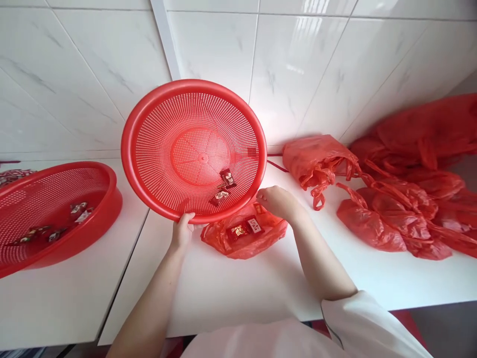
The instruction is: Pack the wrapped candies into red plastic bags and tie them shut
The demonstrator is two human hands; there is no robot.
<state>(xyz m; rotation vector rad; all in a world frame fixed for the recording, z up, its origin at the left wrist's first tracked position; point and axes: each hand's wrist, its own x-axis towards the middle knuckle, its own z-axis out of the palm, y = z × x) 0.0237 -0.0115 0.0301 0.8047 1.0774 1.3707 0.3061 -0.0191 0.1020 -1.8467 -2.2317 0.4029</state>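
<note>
A round red mesh basket (194, 87) is tilted toward me, with a few small wrapped packets (228, 178) low on its right side. My left hand (182, 231) is closed on its lower rim, the thumb over the edge. Under the basket an open red plastic bag (238, 248) lies on the white table, with red and gold packets (255, 225) inside. My right hand (278, 201) is at the bag's back right edge, beside the basket's lower right rim; its fingers are curled, and what they hold, if anything, is hidden.
Another red basket (108, 199) with several packets stands at the left. Several filled, tied red bags (372, 223) lie at the right, one (316, 154) near the tiled wall (298, 74). A seam crosses the white table (231, 298) left of centre.
</note>
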